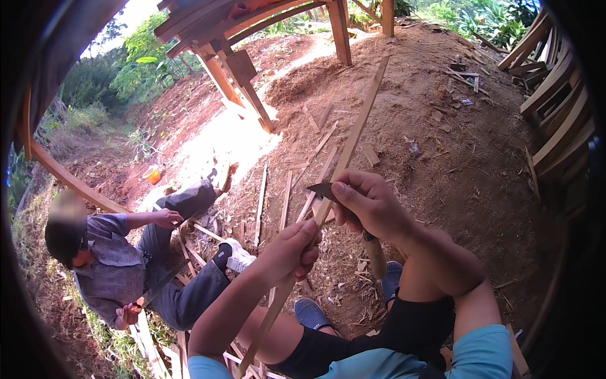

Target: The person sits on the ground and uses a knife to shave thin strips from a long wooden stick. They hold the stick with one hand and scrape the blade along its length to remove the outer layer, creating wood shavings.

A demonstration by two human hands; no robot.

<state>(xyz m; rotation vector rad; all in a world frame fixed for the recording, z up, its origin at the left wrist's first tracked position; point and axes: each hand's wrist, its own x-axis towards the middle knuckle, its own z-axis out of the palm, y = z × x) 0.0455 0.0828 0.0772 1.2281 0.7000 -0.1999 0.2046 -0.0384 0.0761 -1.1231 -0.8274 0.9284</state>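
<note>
Nearest the camera are the person's own knees in black shorts [404,328] and two blue shoes [312,312] on the ground. From there, going left to right: at the far left another person [120,265] in a grey shirt sits on the red soil [442,158], legs stretched out, with loose wood strips [260,202] lying beside. A small orange bowl [151,174] stands further back on the soil.

In the middle, the left hand [291,249] is closed around a long thin strip [353,136]; the fingers wrap it fully, thumb on top. The strip runs slanting from between the knees up and away to the upper right, its far end in the air over the soil.

Just to the right, the right hand [369,205] is closed on a knife [323,189] with a wooden handle [375,256] that sticks down below the fist. The dark blade lies across the strip, touching it just above the left hand.

At the far right, curved wooden planks [555,95] are stacked. Behind, a wooden frame [240,69] stands on posts.
</note>
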